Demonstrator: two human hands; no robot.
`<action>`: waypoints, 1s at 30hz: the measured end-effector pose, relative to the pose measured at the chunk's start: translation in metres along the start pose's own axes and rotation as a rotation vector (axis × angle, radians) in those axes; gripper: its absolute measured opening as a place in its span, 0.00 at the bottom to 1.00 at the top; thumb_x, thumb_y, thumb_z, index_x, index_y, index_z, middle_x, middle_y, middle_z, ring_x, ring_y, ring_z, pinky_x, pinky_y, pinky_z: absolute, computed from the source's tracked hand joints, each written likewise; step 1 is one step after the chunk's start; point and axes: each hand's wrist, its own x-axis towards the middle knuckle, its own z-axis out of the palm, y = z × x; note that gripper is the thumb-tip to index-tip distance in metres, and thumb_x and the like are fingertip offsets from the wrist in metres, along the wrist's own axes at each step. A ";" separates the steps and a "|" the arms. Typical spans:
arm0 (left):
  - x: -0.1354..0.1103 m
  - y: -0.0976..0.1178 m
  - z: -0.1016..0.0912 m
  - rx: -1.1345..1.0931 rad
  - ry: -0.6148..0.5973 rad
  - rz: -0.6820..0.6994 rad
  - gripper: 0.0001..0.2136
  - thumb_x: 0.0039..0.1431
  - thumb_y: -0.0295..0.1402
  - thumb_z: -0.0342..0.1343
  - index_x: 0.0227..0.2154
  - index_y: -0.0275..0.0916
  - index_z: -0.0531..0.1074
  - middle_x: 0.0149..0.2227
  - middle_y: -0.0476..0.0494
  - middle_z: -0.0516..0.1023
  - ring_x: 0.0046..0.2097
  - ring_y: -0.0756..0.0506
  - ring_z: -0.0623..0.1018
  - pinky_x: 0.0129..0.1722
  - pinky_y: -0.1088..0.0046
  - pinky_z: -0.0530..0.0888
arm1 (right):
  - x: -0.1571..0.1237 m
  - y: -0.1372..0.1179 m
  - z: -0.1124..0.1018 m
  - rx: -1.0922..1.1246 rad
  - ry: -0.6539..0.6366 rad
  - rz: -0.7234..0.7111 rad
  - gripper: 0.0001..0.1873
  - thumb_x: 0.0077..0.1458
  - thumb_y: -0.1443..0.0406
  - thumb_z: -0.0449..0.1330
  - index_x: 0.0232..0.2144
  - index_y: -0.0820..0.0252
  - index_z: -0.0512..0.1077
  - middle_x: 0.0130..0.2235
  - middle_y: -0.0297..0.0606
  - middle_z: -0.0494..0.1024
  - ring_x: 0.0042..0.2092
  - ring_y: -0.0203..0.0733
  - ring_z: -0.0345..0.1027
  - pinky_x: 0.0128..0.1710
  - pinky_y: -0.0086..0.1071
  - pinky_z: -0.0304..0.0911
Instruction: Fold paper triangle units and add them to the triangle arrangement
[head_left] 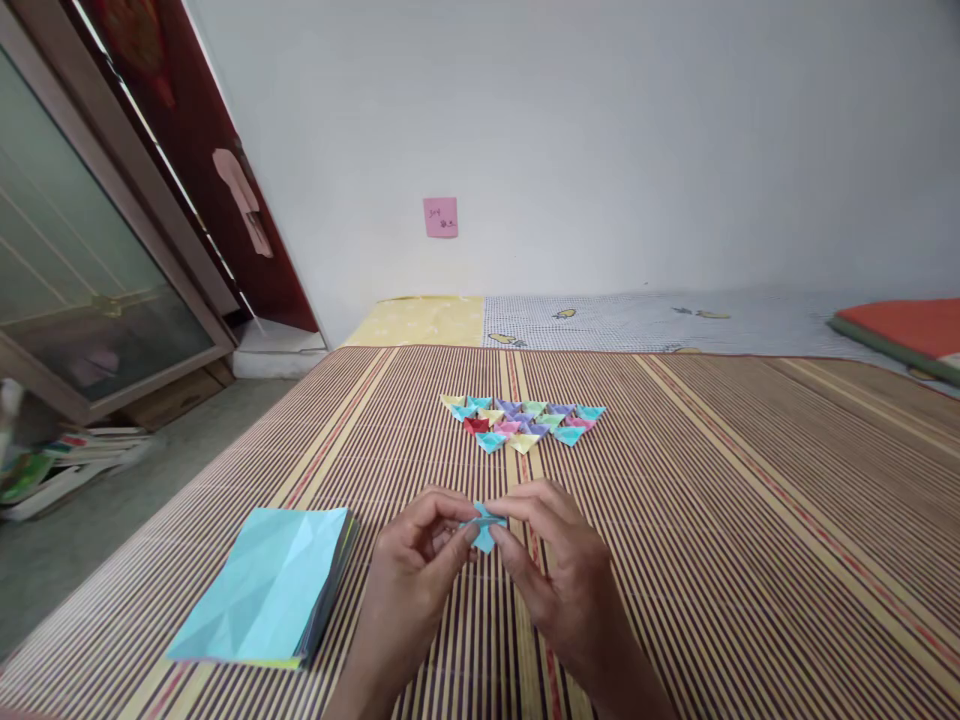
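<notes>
A small folded piece of light blue paper (pixel 484 527) is pinched between both my hands just above the striped bamboo mat (pixel 712 520). My left hand (pixel 416 570) grips its left side with thumb and fingertips closed. My right hand (pixel 551 565) pinches its right side the same way. Beyond my hands, several small folded paper triangles (pixel 521 422) in blue, yellow, purple, pink, red and green lie packed together in a patch. At my left lies a stack of creased paper sheets (pixel 262 590) with a light blue sheet on top.
The mat covers a bed with a patterned sheet (pixel 660 320) along the white wall. A pink sticky note (pixel 440 217) hangs on the wall. A red and green cushion (pixel 907 335) is at far right. A glass-doored cabinet (pixel 82 260) and books (pixel 67 465) stand at left on the floor.
</notes>
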 end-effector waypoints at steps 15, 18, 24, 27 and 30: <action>-0.003 0.001 0.006 0.038 0.061 -0.030 0.05 0.66 0.37 0.60 0.37 0.42 0.76 0.43 0.45 0.80 0.44 0.45 0.79 0.43 0.72 0.75 | -0.002 -0.003 0.003 0.093 -0.006 0.071 0.09 0.68 0.72 0.55 0.35 0.56 0.72 0.36 0.35 0.73 0.39 0.41 0.69 0.38 0.33 0.64; -0.004 0.002 0.008 0.026 0.076 -0.034 0.06 0.67 0.37 0.59 0.37 0.41 0.74 0.44 0.43 0.80 0.45 0.45 0.78 0.44 0.71 0.75 | -0.002 -0.002 0.004 0.093 0.011 0.083 0.10 0.68 0.72 0.55 0.34 0.57 0.71 0.35 0.34 0.72 0.38 0.40 0.68 0.37 0.33 0.63; -0.005 0.005 0.009 -0.038 0.067 -0.038 0.07 0.67 0.38 0.58 0.38 0.41 0.72 0.47 0.42 0.79 0.46 0.45 0.79 0.47 0.69 0.75 | -0.003 0.001 0.006 0.035 0.027 0.052 0.09 0.68 0.72 0.54 0.35 0.57 0.69 0.34 0.35 0.72 0.37 0.40 0.68 0.36 0.33 0.63; -0.004 0.002 0.009 -0.031 0.050 -0.065 0.08 0.66 0.39 0.60 0.38 0.41 0.71 0.44 0.44 0.79 0.43 0.46 0.79 0.44 0.71 0.75 | -0.003 0.001 0.008 -0.013 0.026 -0.018 0.09 0.68 0.73 0.54 0.36 0.58 0.69 0.35 0.36 0.73 0.38 0.41 0.68 0.37 0.35 0.64; -0.004 -0.003 0.009 0.019 0.076 -0.072 0.09 0.66 0.41 0.59 0.38 0.41 0.71 0.37 0.47 0.78 0.37 0.47 0.77 0.35 0.74 0.73 | -0.003 0.000 0.010 -0.023 0.003 -0.048 0.08 0.68 0.74 0.54 0.38 0.57 0.70 0.37 0.38 0.74 0.39 0.43 0.69 0.38 0.36 0.65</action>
